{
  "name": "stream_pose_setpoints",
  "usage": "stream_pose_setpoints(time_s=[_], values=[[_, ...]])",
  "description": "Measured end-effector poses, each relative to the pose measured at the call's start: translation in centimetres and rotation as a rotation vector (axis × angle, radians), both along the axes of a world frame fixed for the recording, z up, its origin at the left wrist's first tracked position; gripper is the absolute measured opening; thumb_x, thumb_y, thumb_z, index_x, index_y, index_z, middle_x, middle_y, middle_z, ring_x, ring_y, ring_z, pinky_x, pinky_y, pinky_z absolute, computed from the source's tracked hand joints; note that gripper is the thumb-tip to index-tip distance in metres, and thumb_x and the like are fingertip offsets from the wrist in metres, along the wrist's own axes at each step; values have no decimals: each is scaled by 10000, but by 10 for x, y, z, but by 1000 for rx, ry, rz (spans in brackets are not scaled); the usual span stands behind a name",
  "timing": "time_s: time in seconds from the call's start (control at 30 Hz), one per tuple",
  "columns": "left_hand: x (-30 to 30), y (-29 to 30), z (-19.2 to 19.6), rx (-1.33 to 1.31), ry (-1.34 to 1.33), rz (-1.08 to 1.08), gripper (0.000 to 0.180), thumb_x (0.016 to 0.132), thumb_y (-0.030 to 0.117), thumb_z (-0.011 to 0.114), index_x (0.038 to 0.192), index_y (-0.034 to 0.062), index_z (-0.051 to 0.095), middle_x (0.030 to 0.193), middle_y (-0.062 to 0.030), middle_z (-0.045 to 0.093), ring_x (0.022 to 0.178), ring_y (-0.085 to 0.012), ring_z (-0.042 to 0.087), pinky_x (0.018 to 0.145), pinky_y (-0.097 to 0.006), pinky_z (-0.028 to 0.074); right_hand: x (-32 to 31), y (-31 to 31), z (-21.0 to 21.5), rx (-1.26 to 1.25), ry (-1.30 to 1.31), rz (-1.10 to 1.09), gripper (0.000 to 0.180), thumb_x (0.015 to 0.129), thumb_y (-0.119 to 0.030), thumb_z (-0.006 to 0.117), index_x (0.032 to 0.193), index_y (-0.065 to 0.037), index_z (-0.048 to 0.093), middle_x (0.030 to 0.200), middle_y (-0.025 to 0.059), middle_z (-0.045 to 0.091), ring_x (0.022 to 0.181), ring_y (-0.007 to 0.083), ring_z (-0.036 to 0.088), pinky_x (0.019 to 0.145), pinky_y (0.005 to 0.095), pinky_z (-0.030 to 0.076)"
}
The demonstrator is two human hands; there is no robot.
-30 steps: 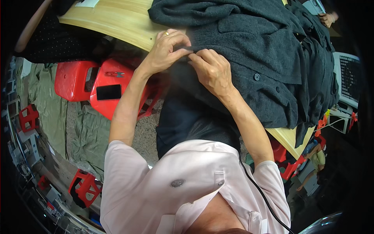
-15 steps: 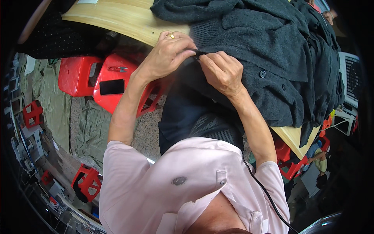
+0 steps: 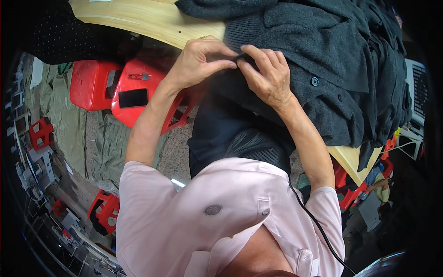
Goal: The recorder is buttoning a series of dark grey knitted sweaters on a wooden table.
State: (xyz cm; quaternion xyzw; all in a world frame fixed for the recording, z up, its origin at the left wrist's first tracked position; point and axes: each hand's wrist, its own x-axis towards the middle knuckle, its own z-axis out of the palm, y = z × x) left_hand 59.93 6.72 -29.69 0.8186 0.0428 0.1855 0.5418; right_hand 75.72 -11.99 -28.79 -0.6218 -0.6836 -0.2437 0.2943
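A dark grey knitted garment (image 3: 318, 55) with buttons down its front lies heaped over the table's edge and hangs toward my lap. My left hand (image 3: 199, 60) pinches a bit of its dark edge between thumb and forefinger, close to the ribbed part. My right hand (image 3: 266, 74) grips the same edge from the other side, thumb and forefinger nearly meeting the left fingertips. What exactly sits between the fingertips is too small and dark to make out. A dark button (image 3: 314, 81) shows on the cloth to the right of my right hand.
The wooden table (image 3: 152, 21) runs behind my hands. Red stools (image 3: 92, 85) stand at the left, one bearing a black phone (image 3: 133, 98) and red-handled thread snips (image 3: 140, 76). Another person's dotted dark clothing (image 3: 69, 34) is at upper left. Green-grey cloth (image 3: 60, 115) covers the floor.
The right hand's fingers have loosened and spread slightly, with its forefinger lifted. The left fingers have straightened a little. Both hands stay at the same edge of the garment.
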Motion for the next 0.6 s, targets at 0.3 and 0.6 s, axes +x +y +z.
stream_pose_setpoints(time_s=[0.3,0.6], values=[[7,-14,-13,259,-309,109,261,800,-13,916,1050,42,869,938,-82,827,918,-249,759,845,-348,596,-4,4,-11,-59,327,75,123,868,-6,737,888,-71,635,747,69,610,671,235,667,600,378,560],[8,-39,-36,230,-324,377,318,784,-135,856,1050,38,861,965,-88,817,953,-269,761,878,-363,609,-7,3,-12,-76,282,94,151,813,-13,698,841,-85,569,735,67,537,652,240,631,602,381,556]])
